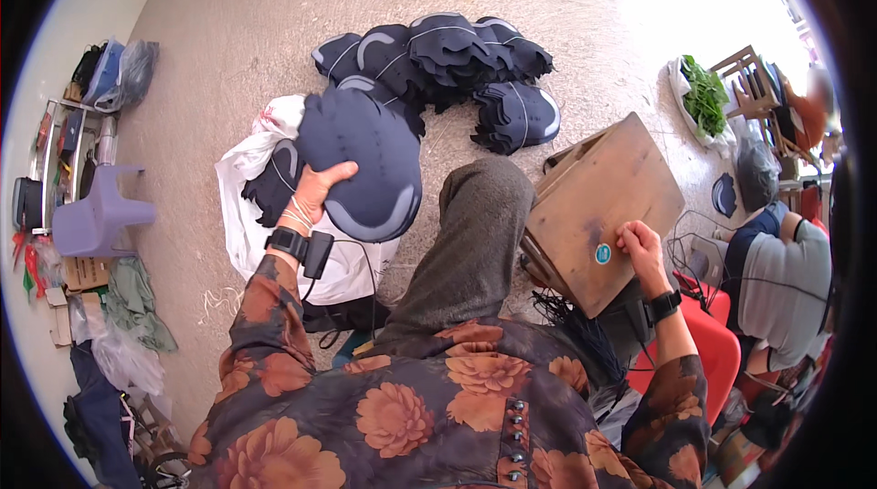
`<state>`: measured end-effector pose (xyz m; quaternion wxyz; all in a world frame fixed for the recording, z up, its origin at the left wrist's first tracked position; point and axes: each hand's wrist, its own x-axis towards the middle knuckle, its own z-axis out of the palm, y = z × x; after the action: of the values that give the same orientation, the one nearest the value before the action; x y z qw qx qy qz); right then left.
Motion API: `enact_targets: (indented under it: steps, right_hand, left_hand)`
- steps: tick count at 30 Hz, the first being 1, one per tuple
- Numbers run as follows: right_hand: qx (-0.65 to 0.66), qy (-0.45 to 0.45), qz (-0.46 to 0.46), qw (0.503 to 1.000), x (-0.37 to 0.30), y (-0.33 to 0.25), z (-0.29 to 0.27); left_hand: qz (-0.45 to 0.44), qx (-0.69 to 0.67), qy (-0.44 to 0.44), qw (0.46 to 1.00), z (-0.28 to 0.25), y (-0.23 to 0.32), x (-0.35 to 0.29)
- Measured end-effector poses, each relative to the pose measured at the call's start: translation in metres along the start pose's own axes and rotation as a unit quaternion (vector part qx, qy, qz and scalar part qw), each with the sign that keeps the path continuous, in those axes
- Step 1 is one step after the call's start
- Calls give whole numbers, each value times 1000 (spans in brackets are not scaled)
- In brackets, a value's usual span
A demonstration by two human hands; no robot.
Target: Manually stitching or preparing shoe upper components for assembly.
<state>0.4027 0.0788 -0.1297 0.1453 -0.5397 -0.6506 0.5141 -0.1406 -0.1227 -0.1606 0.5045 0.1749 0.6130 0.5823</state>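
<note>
My left hand [318, 192] grips a stack of dark blue rounded fabric pieces [361, 151], thumb on top and the other fingers hidden underneath. A pale grey crescent marks the stack's near edge. Under and beside it lies a white plastic sack [239, 233] with another dark bundle [274, 186] in it. Over on the right, my right hand [642, 249] is closed in a pinch above a worn wooden board [612, 187], close to a round teal sticker [603, 254]. Whatever its fingertips hold, if anything, is too small to make out.
Several string-tied bundles of similar pieces [448, 48] lie ahead on the floor, one bundle [518, 116] nearer. A purple plastic stool [105, 212] stands left. At right are a bag of green leaves [703, 98], a red chair [699, 352] and another person [781, 279].
</note>
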Motion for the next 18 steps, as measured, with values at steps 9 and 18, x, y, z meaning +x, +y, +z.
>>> enact_targets:
  steps: [9,18]
  right_hand:
    - [-33,19,34,999,-1,-11,5]
    - [-57,19,75,995,-2,-21,5]
  left_hand:
    - [-178,13,-16,984,-10,-115,46]
    - [-254,-42,-67,964,12,-205,95]
